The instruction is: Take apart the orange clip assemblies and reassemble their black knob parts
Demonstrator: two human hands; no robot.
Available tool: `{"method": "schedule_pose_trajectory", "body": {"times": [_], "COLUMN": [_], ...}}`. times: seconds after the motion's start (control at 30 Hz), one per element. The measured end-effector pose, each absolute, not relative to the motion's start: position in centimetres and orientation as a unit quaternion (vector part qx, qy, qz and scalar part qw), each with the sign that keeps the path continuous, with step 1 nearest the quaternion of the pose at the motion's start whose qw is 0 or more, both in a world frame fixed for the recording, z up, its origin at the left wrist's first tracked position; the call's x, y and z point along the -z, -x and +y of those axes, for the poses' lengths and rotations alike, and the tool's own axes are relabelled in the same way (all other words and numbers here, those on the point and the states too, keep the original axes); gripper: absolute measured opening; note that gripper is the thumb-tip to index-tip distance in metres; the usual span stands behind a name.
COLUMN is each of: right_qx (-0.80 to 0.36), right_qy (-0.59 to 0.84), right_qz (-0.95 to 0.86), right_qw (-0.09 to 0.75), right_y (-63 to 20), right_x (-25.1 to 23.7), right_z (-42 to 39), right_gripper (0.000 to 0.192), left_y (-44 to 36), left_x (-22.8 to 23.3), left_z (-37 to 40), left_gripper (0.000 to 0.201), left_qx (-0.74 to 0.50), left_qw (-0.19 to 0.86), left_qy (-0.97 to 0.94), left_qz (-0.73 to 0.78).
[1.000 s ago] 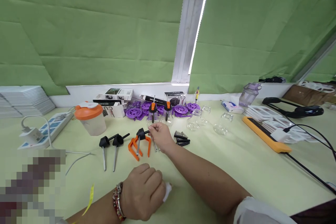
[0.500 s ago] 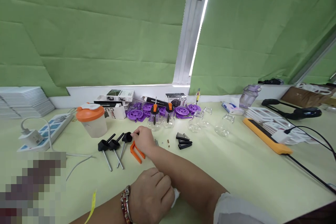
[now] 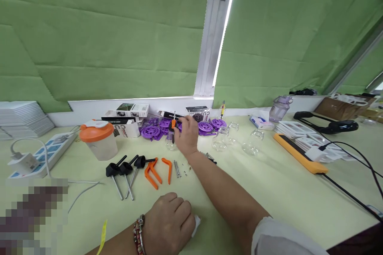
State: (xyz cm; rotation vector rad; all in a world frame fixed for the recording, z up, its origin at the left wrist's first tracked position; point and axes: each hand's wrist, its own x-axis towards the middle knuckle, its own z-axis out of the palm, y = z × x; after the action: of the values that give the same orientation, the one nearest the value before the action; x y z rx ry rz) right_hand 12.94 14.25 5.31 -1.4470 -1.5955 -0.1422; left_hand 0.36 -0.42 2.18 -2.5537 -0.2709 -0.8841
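"Left hand [image 3: 169, 223]?"
"From here I see it closed on a crumpled white scrap [image 3: 196, 224], near centre."
"Right hand [image 3: 187, 135]?"
"Far centre, beside the orange-and-black-topped clear bottle [image 3: 170, 137]; I can't tell its grip."

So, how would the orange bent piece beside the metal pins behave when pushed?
The orange bent piece probably feels stiff, given its sharp bend. Being angled, it should slide rather than roll. Slim and plastic-looking, it seems light.
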Motion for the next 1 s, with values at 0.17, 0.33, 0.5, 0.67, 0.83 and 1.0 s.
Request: {"method": "schedule_pose_trajectory", "body": {"times": [0.17,0.33,0.5,0.67,0.83,1.0], "right_qx": [-0.092,-0.217,-0.085,-0.108,-0.153,-0.306], "right_qy": [0.677,0.625,0.6,0.613,0.598,0.567], "right_qz": [-0.544,-0.559,-0.61,-0.726,-0.774,-0.735], "right_qw": [0.487,0.5,0.51,0.293,0.142,0.211], "right_y": [-17.9,-19.2,-19.0,-17.2,-15.6,-16.2], "right_x": [-4.7,-4.7,-9.1,-10.2,-7.3,-5.0], "right_z": [17.5,17.8,12.8,3.8,-1.8,-2.2], "right_gripper": [0.077,0.044,0.053,0.043,0.026,0.019], "left_y": [-0.6,-0.5,0.3,0.3,-0.8,-1.8], "left_x": [-1.9,-1.8,-1.6,-1.8,-2.8,-3.4], "left_z": [-0.3,0.0,0.4,-0.2,-1.5,-1.4], "left_gripper": [0.019,0.015,0.032,0.056,0.058,0.042], "left_qx": [0.316,0.31,0.376,0.455,0.381,0.349], "left_qw": [0.21,0.17,-0.019,-0.345,-0.551,-0.656], "left_qy": [0.919,0.928,0.895,0.767,0.64,0.532], "left_qz": [-0.103,-0.117,-0.237,-0.293,-0.376,-0.406]}}
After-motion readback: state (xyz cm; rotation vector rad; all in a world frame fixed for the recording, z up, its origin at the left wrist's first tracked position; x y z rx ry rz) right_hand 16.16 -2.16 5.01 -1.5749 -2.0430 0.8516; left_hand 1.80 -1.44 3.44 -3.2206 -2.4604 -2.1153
